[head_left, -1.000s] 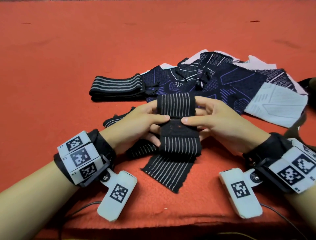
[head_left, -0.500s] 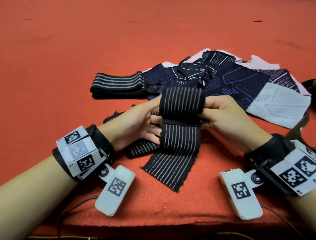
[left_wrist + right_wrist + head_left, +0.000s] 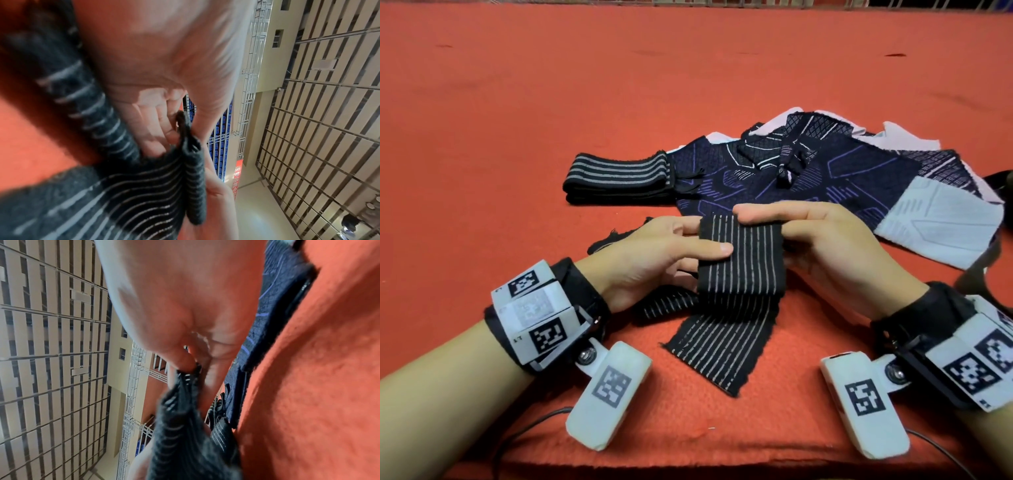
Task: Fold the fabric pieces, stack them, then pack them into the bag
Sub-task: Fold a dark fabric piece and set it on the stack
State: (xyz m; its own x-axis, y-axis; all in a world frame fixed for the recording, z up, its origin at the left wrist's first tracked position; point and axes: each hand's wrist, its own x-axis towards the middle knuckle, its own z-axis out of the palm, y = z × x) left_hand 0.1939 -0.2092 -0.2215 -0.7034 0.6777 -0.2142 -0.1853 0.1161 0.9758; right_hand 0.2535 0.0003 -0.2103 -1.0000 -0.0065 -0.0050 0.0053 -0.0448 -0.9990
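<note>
A black strip of fabric with thin white stripes (image 3: pixel 739 260) is held folded between both hands just above the red table. My left hand (image 3: pixel 688 245) pinches its left edge, thumb on top, fingers underneath. My right hand (image 3: pixel 784 222) grips the right edge, thumb laid over the top fold. The strip's loose tail (image 3: pixel 719 349) lies on the table toward me. In the left wrist view the folded striped strip (image 3: pixel 193 178) sits between thumb and fingers. The right wrist view shows the same strip (image 3: pixel 185 402) pinched, blurred.
A folded black striped band (image 3: pixel 619 180) lies at the back left. Behind the hands spreads a pile of dark patterned and white fabric pieces (image 3: pixel 825 174). Another striped piece (image 3: pixel 664 305) lies under my left hand. A dark strap (image 3: pixel 996 178) shows at the right edge.
Both hands lifted the folded part and turned it over onto itself once more. The right thumb moved onto the top fold and the left thumb slid onto the front face.
</note>
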